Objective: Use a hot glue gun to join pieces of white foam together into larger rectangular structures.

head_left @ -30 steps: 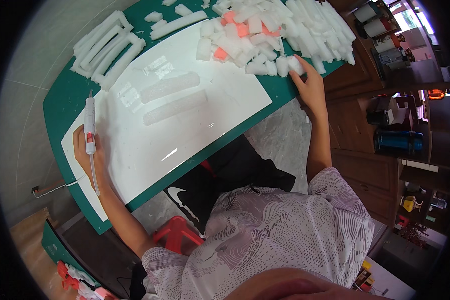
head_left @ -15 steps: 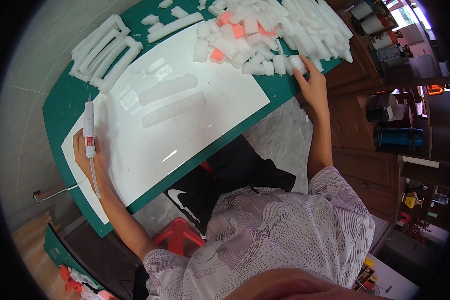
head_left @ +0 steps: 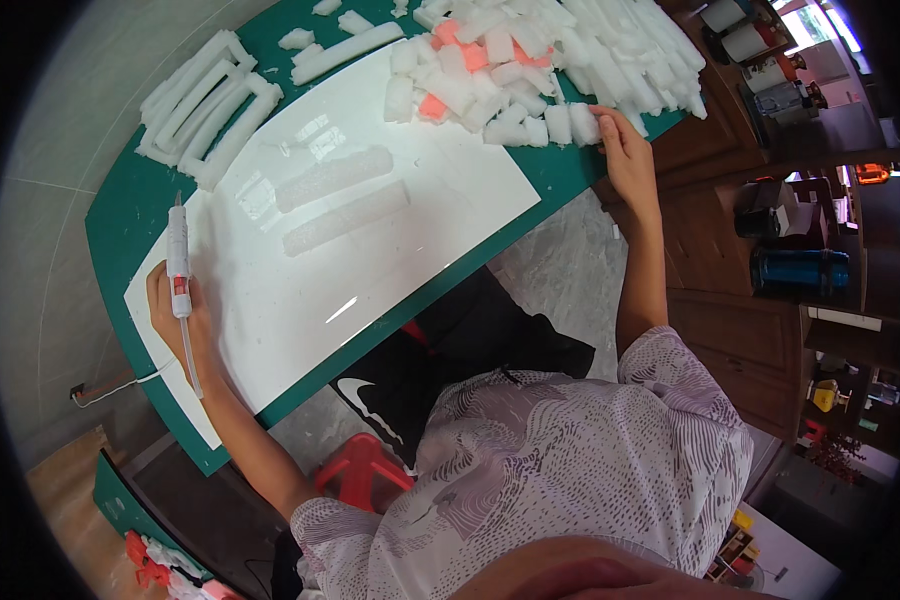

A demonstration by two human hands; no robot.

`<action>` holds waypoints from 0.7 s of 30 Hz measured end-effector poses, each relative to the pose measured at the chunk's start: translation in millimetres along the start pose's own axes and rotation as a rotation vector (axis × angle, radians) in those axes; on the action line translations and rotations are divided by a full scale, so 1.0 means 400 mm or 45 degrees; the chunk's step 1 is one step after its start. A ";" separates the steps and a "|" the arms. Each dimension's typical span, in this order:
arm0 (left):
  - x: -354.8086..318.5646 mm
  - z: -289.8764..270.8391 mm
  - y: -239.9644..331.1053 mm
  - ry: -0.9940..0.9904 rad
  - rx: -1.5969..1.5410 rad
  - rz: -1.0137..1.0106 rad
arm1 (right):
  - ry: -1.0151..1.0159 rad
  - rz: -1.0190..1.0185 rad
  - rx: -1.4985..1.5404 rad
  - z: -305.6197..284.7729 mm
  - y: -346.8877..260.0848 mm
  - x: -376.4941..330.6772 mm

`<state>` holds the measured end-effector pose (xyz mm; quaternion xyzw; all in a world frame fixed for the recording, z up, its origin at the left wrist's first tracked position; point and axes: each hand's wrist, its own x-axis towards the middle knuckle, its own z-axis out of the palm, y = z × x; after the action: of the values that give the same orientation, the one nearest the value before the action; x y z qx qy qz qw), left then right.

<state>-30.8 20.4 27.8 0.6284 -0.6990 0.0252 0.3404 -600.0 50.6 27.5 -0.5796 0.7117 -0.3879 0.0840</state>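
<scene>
My left hand (head_left: 178, 310) is wrapped around a white glue gun (head_left: 178, 250), held nozzle up over the left end of a white sheet (head_left: 370, 270). A clear glue stick (head_left: 191, 355) trails from its back end. Two translucent white foam strips (head_left: 348, 217) lie side by side on the sheet. At the right, the fingers of my right hand (head_left: 628, 165) are bent against a small white foam block (head_left: 584, 124) at the end of a short row; the thumb is partly hidden. Beside that row is a pile of white foam pieces (head_left: 460, 90) with some pink ones.
A green table mat (head_left: 530, 170) lies under the sheet. Long foam strips (head_left: 630, 60) are heaped at the far right, and joined foam strips (head_left: 205, 110) lie at the far left. A white cord (head_left: 130, 388) runs off the left edge. A red stool (head_left: 360, 475) stands below.
My right hand's fingers have drawn closer together at the foam block's right side, and the block sits slightly further left. My left hand keeps its hold on the glue gun.
</scene>
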 end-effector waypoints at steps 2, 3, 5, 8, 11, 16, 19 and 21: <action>0.000 -0.001 0.002 -0.004 -0.012 0.009 | -0.025 0.179 0.161 -0.007 0.003 -0.002; 0.000 -0.002 0.006 -0.008 -0.013 0.010 | -0.025 0.183 0.158 -0.008 0.005 -0.003; 0.001 -0.004 0.014 0.006 -0.012 0.002 | -0.031 0.144 0.112 -0.006 0.010 -0.003; 0.003 -0.003 0.010 -0.016 0.012 -0.011 | -0.069 0.190 0.188 -0.002 0.028 0.001; 0.003 0.000 0.009 -0.002 -0.021 -0.009 | -0.096 0.280 0.255 0.002 0.032 0.005; 0.000 -0.002 0.000 0.001 -0.004 0.017 | -0.226 0.364 0.276 -0.001 0.040 0.009; -0.001 -0.005 0.007 -0.003 0.006 0.001 | -0.264 0.374 0.319 -0.010 0.029 0.006; -0.001 -0.009 0.011 -0.006 0.006 -0.006 | -0.263 0.375 0.311 -0.013 0.029 0.001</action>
<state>-33.4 23.1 32.1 0.6311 -0.6981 0.0246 0.3373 -612.0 53.2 23.6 -0.4917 0.7240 -0.3932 0.2819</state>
